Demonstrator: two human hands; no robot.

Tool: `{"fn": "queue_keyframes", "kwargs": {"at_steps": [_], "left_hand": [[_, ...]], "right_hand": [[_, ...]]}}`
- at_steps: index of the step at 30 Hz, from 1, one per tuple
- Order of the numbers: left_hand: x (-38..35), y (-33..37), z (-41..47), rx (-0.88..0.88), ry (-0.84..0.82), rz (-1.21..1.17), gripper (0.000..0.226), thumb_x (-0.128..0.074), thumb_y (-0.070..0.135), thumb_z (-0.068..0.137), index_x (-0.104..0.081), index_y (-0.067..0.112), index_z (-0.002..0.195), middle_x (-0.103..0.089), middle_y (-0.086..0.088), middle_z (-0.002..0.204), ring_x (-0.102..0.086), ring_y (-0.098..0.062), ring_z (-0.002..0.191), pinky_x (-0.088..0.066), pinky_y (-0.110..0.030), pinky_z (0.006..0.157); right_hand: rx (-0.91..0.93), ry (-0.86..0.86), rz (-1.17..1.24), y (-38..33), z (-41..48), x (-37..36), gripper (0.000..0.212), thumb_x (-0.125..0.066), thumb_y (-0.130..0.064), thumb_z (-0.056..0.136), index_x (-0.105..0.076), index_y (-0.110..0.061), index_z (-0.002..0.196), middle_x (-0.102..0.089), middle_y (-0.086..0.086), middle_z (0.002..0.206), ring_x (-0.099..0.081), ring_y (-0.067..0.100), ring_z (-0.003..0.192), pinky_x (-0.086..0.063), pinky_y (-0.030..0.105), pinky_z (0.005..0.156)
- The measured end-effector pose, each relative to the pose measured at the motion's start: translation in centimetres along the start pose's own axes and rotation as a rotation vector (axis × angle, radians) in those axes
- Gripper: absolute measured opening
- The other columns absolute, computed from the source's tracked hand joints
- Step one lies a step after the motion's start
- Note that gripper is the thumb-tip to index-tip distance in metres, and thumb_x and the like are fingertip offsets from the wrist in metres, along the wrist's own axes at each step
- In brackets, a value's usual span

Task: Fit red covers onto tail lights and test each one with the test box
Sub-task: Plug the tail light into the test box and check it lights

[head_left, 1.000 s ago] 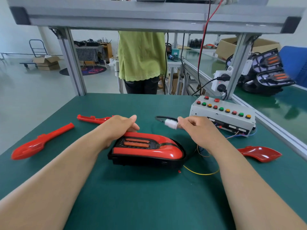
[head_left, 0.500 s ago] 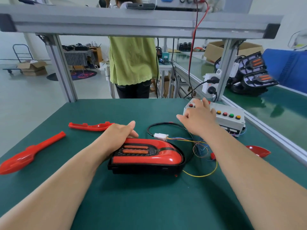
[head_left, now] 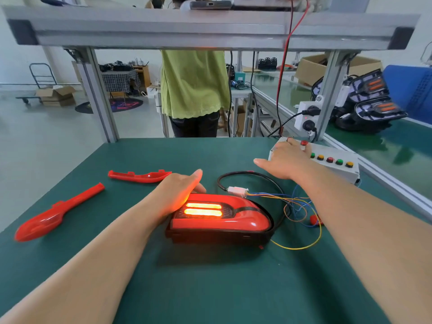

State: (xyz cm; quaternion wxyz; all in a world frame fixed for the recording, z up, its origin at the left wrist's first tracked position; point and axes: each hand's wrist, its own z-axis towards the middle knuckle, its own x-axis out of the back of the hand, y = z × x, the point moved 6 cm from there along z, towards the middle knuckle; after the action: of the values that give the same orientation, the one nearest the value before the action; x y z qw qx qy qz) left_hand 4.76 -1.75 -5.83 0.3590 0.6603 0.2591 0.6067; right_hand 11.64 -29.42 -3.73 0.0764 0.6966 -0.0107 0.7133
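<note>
Head view: on the green table (head_left: 210, 288), the tail light (head_left: 222, 220) sits at frame centre, red cover on and two bars glowing. The test box (head_left: 336, 167) lies right of centre. The left hand (head_left: 180, 190) rests flat, fingers together, on the light's left end. The right hand (head_left: 285, 160), fingers spread, lies on the box, seemingly pressing a hidden button.

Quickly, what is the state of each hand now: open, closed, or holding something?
Left hand: open, resting on the lit tail light.
Right hand: open, fingers on the test box.
</note>
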Motion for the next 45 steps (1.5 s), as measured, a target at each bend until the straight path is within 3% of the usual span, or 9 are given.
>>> {"fn": "queue_keyframes", "kwargs": {"at_steps": [5, 7, 10, 13, 17, 21, 27, 38, 45], "left_hand": [[0.0, 0.2, 0.0, -0.018, -0.002, 0.039, 0.06, -0.03, 0.045, 0.105, -0.078, 0.027, 0.074, -0.073, 0.019, 0.08, -0.066, 0.003, 0.079, -0.04, -0.013, 0.07], [0.0, 0.1, -0.1, 0.005, 0.009, -0.002, 0.059, -0.032, 0.045, 0.105, -0.079, 0.025, 0.075, -0.075, 0.016, 0.079, -0.067, 0.002, 0.078, -0.041, -0.014, 0.068], [0.0, -0.1, -0.1, 0.041, 0.023, -0.048, 0.056, -0.036, 0.047, 0.103, -0.08, 0.022, 0.079, -0.076, 0.013, 0.079, -0.069, -0.002, 0.077, -0.042, -0.015, 0.066], [0.0, -0.2, -0.1, 0.044, 0.025, -0.055, 0.056, -0.037, 0.048, 0.103, -0.08, 0.023, 0.078, -0.076, 0.014, 0.078, -0.069, -0.001, 0.076, -0.042, -0.015, 0.067], [0.0, -0.1, -0.1, 0.043, 0.021, -0.029, 0.057, -0.035, 0.048, 0.103, -0.08, 0.024, 0.078, -0.076, 0.015, 0.078, -0.068, 0.002, 0.073, -0.041, -0.014, 0.066], [0.0, 0.0, -0.2, 0.048, 0.021, -0.04, 0.057, -0.035, 0.048, 0.103, -0.08, 0.023, 0.08, -0.076, 0.013, 0.081, -0.069, -0.002, 0.077, -0.041, -0.014, 0.066], [0.0, -0.1, -0.3, 0.06, 0.022, -0.051, 0.056, -0.036, 0.049, 0.103, -0.08, 0.023, 0.08, -0.076, 0.014, 0.079, -0.069, 0.0, 0.074, -0.041, -0.014, 0.065], [0.1, 0.0, -0.3, 0.063, 0.026, -0.041, 0.056, -0.036, 0.05, 0.103, -0.08, 0.022, 0.082, -0.076, 0.013, 0.082, -0.069, -0.001, 0.077, -0.04, -0.013, 0.064], [0.1, 0.8, -0.4, -0.006, -0.005, 0.074, 0.056, -0.031, 0.042, 0.106, -0.08, 0.019, 0.092, -0.074, 0.006, 0.101, -0.062, 0.0, 0.087, -0.037, -0.009, 0.07]], "right_hand": [[0.021, -0.035, 0.063, 0.3, -0.7, -0.8, 0.081, -0.026, -0.078, 0.089, -0.059, -0.023, 0.137, -0.017, -0.005, 0.164, 0.002, 0.028, 0.152, -0.004, 0.065, 0.115], [0.042, -0.015, 0.106, 0.1, -1.5, -1.1, 0.069, -0.033, -0.076, 0.09, -0.068, -0.028, 0.123, -0.016, -0.006, 0.164, 0.006, 0.028, 0.152, -0.002, 0.065, 0.115], [0.023, 0.236, 0.262, 0.8, -2.8, -0.3, 0.053, -0.047, -0.066, 0.091, -0.059, -0.029, 0.128, -0.023, -0.002, 0.161, 0.002, 0.025, 0.152, -0.003, 0.062, 0.117], [-0.072, 0.353, 0.293, 2.8, -3.5, 0.3, 0.06, -0.051, -0.053, 0.094, -0.037, -0.027, 0.147, -0.015, 0.001, 0.163, 0.002, 0.026, 0.153, -0.004, 0.063, 0.117], [-0.199, 0.246, 0.227, 5.6, -3.4, -0.1, 0.065, -0.043, -0.055, 0.097, -0.025, -0.027, 0.153, -0.007, 0.003, 0.166, 0.003, 0.027, 0.153, -0.006, 0.065, 0.116], [-0.207, 0.147, 0.143, 6.1, -3.3, -1.1, 0.071, -0.036, -0.063, 0.097, -0.019, -0.028, 0.156, -0.01, 0.004, 0.165, -0.002, 0.028, 0.152, -0.007, 0.066, 0.115], [-0.186, 0.154, 0.073, 6.0, -3.1, -1.0, 0.07, -0.035, -0.064, 0.096, -0.025, -0.026, 0.153, -0.018, 0.006, 0.163, -0.01, 0.03, 0.151, -0.009, 0.064, 0.116], [-0.144, 0.162, 0.067, 5.6, -2.9, -1.2, 0.071, -0.038, -0.068, 0.092, -0.02, -0.038, 0.153, -0.009, -0.001, 0.165, -0.006, 0.028, 0.151, -0.015, 0.066, 0.113], [-0.155, 0.152, 0.091, 5.4, -2.8, -0.9, 0.066, -0.044, -0.064, 0.094, -0.026, -0.038, 0.151, -0.009, 0.0, 0.165, -0.005, 0.029, 0.152, -0.014, 0.07, 0.113]]}}
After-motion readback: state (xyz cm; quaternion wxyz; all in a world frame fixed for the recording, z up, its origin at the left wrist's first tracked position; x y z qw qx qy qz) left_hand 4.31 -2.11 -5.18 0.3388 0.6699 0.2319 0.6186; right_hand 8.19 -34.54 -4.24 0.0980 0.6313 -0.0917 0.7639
